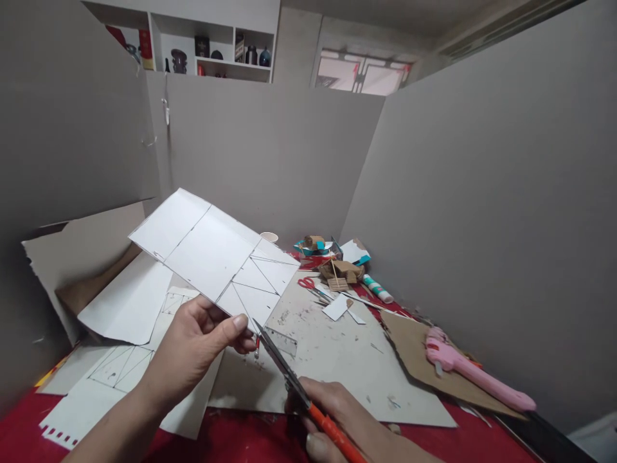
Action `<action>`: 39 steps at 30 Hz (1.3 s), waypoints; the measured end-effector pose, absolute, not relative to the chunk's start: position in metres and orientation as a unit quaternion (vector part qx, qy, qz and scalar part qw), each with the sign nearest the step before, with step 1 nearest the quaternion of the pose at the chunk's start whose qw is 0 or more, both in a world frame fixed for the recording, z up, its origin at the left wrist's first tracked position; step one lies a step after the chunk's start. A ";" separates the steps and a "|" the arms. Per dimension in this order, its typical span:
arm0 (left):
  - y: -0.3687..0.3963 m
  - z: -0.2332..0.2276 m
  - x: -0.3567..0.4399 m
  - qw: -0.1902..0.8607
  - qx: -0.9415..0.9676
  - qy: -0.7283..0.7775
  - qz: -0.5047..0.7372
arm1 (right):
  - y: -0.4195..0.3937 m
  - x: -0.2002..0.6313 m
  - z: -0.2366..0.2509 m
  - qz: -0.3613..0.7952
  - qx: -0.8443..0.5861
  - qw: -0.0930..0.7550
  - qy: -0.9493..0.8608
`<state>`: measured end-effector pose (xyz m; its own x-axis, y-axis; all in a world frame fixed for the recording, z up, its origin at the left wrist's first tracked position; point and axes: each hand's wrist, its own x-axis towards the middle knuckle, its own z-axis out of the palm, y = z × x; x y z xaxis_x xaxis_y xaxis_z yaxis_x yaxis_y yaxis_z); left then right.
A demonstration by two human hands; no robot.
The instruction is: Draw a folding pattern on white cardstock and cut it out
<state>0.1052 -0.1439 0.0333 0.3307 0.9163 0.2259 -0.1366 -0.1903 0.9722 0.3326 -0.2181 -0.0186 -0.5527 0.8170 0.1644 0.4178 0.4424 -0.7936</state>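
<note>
My left hand [202, 341] grips the lower edge of a white sheet of card [212, 247], thumb on top and fingers underneath. Pencil lines divide the card into panels, with triangles drawn at its right end. In my right hand [332, 411] is a pair of scissors [284, 370] with orange-red handles. The blades point up and left, and their tips meet the card's lower right edge beside my left thumb. Whether the blades are parted there is hard to see. Below the card, a clear ruler [282, 342] lies on the grey board [347, 366].
A pink glue gun [477, 373] rests on brown cardboard [409, 350] at the right. Red-handled scissors [306, 283], a glue bottle [377, 289] and cardboard scraps [342, 273] lie farther back. Drawn-on paper [113, 379] is at the left. Grey partitions [260, 148] enclose the table.
</note>
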 end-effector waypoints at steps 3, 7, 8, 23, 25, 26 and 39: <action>-0.146 0.034 0.106 0.542 0.608 0.325 0.481 | -0.219 0.331 -0.018 0.363 -0.398 0.282 -0.794; -0.148 0.032 0.108 0.538 0.611 0.322 0.482 | -0.216 0.332 -0.022 0.359 -0.397 0.283 -0.796; -0.148 0.032 0.109 0.538 0.613 0.321 0.483 | -0.216 0.333 -0.022 0.362 -0.397 0.282 -0.795; -0.150 0.030 0.113 0.533 0.618 0.316 0.484 | -0.218 0.329 -0.015 0.369 -0.411 0.300 -0.778; -0.150 0.029 0.113 0.532 0.618 0.318 0.483 | -0.218 0.329 -0.013 0.363 -0.410 0.297 -0.782; -0.150 0.028 0.113 0.532 0.619 0.318 0.483 | -0.218 0.329 -0.012 0.359 -0.410 0.297 -0.784; -0.150 0.029 0.110 0.545 0.624 0.325 0.456 | -0.219 0.330 -0.017 0.338 -0.394 0.290 -0.804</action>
<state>0.1101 -0.1500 0.0293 0.3732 0.9025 0.2148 -0.0901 -0.1952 0.9766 0.3296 -0.2195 -0.0168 -0.5207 0.8301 0.1997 0.4376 0.4603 -0.7724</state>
